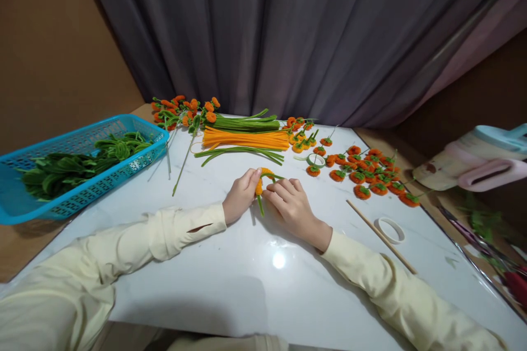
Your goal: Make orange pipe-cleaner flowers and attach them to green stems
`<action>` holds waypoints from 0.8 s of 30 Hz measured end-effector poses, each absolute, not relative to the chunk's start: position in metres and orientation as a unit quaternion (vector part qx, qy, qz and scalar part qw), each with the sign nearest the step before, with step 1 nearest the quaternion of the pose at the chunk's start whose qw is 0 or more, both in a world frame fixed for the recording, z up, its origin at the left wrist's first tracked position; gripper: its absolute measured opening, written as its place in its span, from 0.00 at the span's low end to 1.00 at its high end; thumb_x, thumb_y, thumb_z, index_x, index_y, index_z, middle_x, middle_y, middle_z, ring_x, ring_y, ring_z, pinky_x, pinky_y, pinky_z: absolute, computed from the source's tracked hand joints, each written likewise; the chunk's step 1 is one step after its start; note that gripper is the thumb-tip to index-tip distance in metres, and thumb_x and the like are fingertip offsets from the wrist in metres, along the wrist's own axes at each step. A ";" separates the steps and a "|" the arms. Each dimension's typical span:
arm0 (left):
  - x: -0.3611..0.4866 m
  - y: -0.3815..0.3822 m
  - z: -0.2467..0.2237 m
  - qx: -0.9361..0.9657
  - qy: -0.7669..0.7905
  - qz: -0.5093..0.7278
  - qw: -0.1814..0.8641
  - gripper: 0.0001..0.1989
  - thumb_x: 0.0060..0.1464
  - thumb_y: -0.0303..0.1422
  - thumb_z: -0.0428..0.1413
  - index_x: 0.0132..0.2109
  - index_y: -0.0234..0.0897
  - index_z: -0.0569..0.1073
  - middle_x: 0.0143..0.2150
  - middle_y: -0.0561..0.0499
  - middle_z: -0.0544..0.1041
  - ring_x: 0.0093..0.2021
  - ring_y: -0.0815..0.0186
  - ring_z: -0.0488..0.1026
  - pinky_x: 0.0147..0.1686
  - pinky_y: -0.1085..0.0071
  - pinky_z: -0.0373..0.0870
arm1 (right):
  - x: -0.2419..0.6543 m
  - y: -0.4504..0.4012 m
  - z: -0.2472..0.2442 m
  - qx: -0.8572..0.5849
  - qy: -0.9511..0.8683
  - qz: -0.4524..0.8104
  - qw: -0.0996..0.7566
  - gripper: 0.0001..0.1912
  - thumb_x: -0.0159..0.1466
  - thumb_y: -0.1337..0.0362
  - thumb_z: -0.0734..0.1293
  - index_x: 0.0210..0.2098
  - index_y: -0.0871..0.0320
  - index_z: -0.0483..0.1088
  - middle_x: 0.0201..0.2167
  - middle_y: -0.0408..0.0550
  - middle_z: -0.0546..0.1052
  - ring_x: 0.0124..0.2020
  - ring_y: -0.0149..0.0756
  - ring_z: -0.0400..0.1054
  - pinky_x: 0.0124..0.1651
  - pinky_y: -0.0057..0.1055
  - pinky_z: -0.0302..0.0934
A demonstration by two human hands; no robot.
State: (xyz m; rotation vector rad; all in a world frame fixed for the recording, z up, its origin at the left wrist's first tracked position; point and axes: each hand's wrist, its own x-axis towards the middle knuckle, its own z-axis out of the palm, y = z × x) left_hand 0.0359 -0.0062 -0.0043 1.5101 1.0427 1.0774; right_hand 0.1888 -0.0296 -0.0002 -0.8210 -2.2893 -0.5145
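Observation:
Over the middle of the white table, my left hand [242, 195] pinches an orange fuzzy piece [259, 186] with green stems running through it. My right hand [293, 205] is closed at the right side of the same piece, its fingers curled by a green stem. One green end hangs down between the hands. Behind them lie a bundle of orange fuzzy stems [247, 138], a green bundle [247, 123] and a few loose green stems [242, 152]. The exact fingertip contact of my right hand is partly hidden.
A blue basket [82, 193] of green leaves stands left. Orange pumpkin-like pieces [363, 192] spread at the right, near a green tape roll [316, 160], a wooden stick [381, 236], a white tape roll [389, 230] and a tumbler [465, 156]. Scissors [473, 238] lie at the right edge.

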 end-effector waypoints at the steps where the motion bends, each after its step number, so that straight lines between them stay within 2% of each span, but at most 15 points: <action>1: 0.036 -0.006 -0.005 0.612 0.428 0.444 0.496 0.18 0.60 0.46 0.43 0.30 0.38 0.58 0.17 0.61 0.54 0.15 0.76 0.52 0.16 0.78 0.51 | 0.189 -0.029 0.000 -0.319 -0.869 -0.192 0.326 0.05 0.62 0.73 0.60 0.36 0.61 0.68 0.32 0.48 0.74 0.33 0.36 0.59 0.36 0.35 0.48; 8: 0.036 -0.002 -0.003 0.543 0.411 0.455 0.574 0.17 0.59 0.46 0.45 0.29 0.38 0.57 0.17 0.61 0.54 0.13 0.77 0.49 0.11 0.79 0.46 | 0.202 -0.022 0.006 -0.318 -0.857 -0.202 0.353 0.05 0.62 0.72 0.63 0.37 0.59 0.68 0.39 0.50 0.75 0.40 0.40 0.61 0.40 0.36 0.50; 15: 0.034 -0.001 0.002 0.505 0.413 0.433 0.622 0.16 0.59 0.44 0.46 0.29 0.38 0.58 0.17 0.60 0.54 0.13 0.76 0.51 0.10 0.79 0.47 | 0.205 -0.021 0.007 -0.286 -0.878 -0.198 0.327 0.11 0.61 0.78 0.58 0.34 0.59 0.68 0.35 0.49 0.73 0.40 0.38 0.61 0.39 0.35 0.50; 24: 0.035 -0.002 -0.004 0.551 0.395 0.457 0.576 0.18 0.57 0.47 0.48 0.30 0.36 0.62 0.20 0.58 0.58 0.17 0.75 0.55 0.17 0.78 0.54 | 0.195 -0.027 0.004 -0.281 -0.900 -0.157 0.294 0.09 0.60 0.77 0.58 0.32 0.61 0.65 0.33 0.50 0.71 0.39 0.38 0.59 0.39 0.35 0.50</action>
